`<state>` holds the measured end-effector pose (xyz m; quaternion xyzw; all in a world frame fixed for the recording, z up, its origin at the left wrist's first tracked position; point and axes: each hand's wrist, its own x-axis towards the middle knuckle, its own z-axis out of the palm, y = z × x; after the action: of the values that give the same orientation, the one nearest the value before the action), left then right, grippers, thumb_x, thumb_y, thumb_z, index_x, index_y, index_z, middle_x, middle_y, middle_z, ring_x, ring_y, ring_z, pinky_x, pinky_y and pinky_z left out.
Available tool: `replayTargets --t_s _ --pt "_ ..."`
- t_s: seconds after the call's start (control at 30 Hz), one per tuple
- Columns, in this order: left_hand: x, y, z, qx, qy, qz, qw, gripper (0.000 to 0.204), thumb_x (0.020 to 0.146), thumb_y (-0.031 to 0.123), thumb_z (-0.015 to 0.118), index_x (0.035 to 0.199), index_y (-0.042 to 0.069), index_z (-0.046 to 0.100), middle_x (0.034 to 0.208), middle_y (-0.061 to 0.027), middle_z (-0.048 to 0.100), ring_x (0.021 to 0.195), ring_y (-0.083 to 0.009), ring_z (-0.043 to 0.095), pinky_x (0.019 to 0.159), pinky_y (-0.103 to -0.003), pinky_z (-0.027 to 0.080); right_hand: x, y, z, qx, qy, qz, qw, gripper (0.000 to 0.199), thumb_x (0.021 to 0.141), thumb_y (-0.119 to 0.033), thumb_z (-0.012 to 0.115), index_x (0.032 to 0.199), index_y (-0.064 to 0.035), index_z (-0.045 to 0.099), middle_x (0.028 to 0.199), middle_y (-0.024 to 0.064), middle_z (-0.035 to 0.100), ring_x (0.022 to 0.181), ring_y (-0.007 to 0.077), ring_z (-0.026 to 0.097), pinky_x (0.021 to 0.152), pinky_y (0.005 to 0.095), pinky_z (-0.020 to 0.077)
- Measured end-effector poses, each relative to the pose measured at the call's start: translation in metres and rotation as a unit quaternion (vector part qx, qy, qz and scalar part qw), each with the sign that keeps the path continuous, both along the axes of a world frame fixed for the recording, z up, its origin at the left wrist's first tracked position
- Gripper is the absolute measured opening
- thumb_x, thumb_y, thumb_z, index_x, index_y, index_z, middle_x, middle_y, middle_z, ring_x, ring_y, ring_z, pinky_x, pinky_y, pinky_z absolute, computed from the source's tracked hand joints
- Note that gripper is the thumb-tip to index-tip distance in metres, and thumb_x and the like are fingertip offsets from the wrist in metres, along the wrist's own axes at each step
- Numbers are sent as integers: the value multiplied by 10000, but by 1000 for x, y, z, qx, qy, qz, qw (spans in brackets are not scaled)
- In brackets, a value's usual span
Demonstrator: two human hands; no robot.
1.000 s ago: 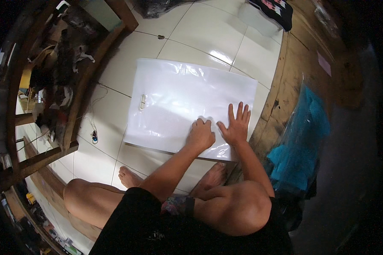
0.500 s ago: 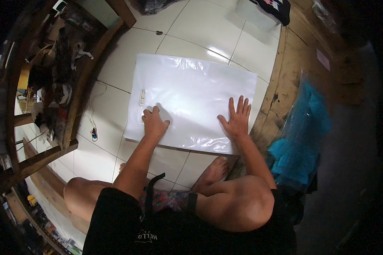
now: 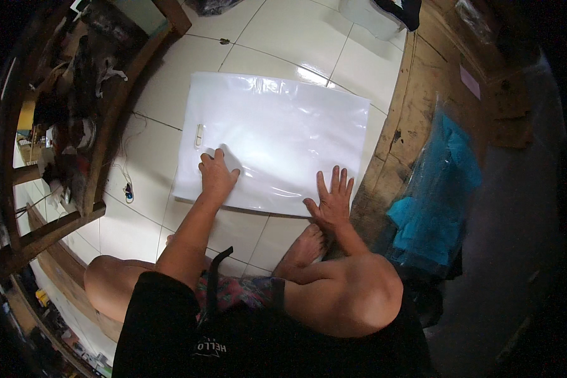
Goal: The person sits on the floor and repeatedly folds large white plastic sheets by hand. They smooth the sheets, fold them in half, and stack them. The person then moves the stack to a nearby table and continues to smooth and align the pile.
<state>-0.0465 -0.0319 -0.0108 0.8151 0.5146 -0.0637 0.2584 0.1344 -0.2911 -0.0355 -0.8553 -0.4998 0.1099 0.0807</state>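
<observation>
- Head view, workpiece: the white plastic bag with a die-cut handle slot (image 3: 198, 135) lies flat across the centre of the frame, on the tiled floor (image 3: 283, 53). Its slot faces the left of the frame. Whether it is 1 bag or several layers cannot be told.
- Hand state: the 2 hands are apart, and neither is clamped on anything. The left hand (image 3: 217, 179), centre left, rests with bent, parted fingers just below the slot. The right hand (image 3: 334, 201), lower right of centre, lies spread over the bag's lower right corner.
- Step, as judged: smoothing the film.
- Anchor the corner with the full right palm; a fingertip hold would probably let the film creep.
- Lay the left fingers flatter and stroke away from the anchor. Bent fingertips could crease the film.
- Work out the ripples along the lower edge, between the 2 hands.
- Pass lightly over the slot; its rim may snag or stretch.
- Keep the bare foot (image 3: 305, 246), lower centre, off the nearby lower edge.
</observation>
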Motion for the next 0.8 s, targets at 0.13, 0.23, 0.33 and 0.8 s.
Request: replayTargets --t_s 0.13,0.23,0.33,0.8 --pt "20 -28 -1 65 -88 -70 992 533 755 235 720 1167 -24 502 1116 -235 503 1098 -402 473 986 -470 391 -1 -1 0 1 -8 1 1000 807 815 -610 562 1450 -162 344 1499 311 159 1387 504 120 1067 682 64" --pt "59 -99 -16 90 -192 -201 956 347 785 200 681 1033 -11 559 1037 -201 561 1021 -392 506 944 -461 393 -2 0 -3 4 -30 13 999 783 820 -597 560 1452 -188 344 1502 304 159 1385 506 128 1067 682 69" --pt "92 -165 9 -98 -136 -188 968 280 789 185 618 1011 15 610 978 -227 541 964 -396 506 860 -492 405 5 -8 -19 -21 -106 25 994 760 823 -587 560 1448 -211 348 1506 295 158 1384 505 134 1067 682 75" --pt "-36 -46 -20 9 -36 9 999 385 773 162 665 1120 39 551 1055 -245 485 1008 -385 478 882 -476 404 -3 0 6 10 -2 -6 1000 815 792 -633 573 1442 -191 356 1513 288 148 1392 499 108 1068 682 63"
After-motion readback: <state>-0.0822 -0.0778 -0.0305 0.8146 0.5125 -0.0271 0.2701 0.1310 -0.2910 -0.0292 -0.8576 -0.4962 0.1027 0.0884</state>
